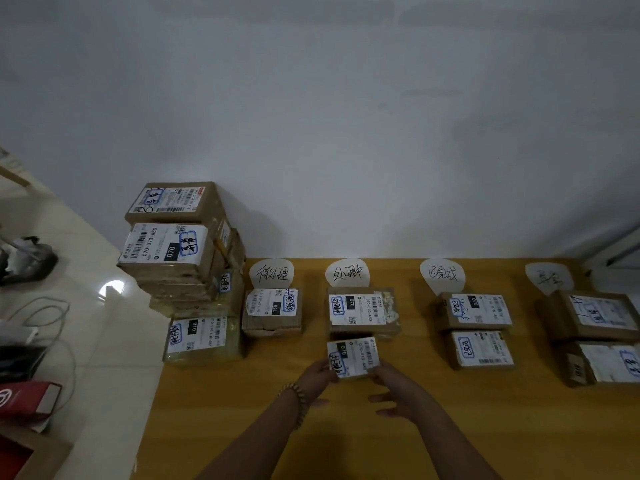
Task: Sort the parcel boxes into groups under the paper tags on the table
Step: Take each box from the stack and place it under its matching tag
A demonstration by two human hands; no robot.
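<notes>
Landmark: oval white paper tag with black handwriting (347,273), second in the row of four on the yellow wooden table (242,410). All places below given from it.
Parcel in hand: small brown cardboard box with a white shipping label (353,356), straight toward the camera from the tag, between both hands. Resting on the table or just above it: not clear.
Group there: larger brown cardboard box with a white label (363,311) directly on the near side of the tag. Small box just nearer again, edges close, contact not clear.
Long axis: roughly left-right, parallel to the tag row, slightly skewed.
Left hand (317,375): gripping the left near corner, fingers curled on it. Beaded bracelet (294,400) on the wrist.
Right hand (398,389): against the right near corner, lower fingers spread and loose. Pinching or only steadying: cannot tell.
Next move, judged: short set-down or push away from the body, toward the tag. Both hands equally near, firmer hold on the left.
Unsorted: tall stack of brown cardboard boxes (183,258), well left of the tag.
Hard to read: blue-ringed handwriting on the small box too blurred to match against the tag. Farthest-right paper tag (549,277) smeared. Brown boxes far right of the tag (595,317) cut by the frame edge.
</notes>
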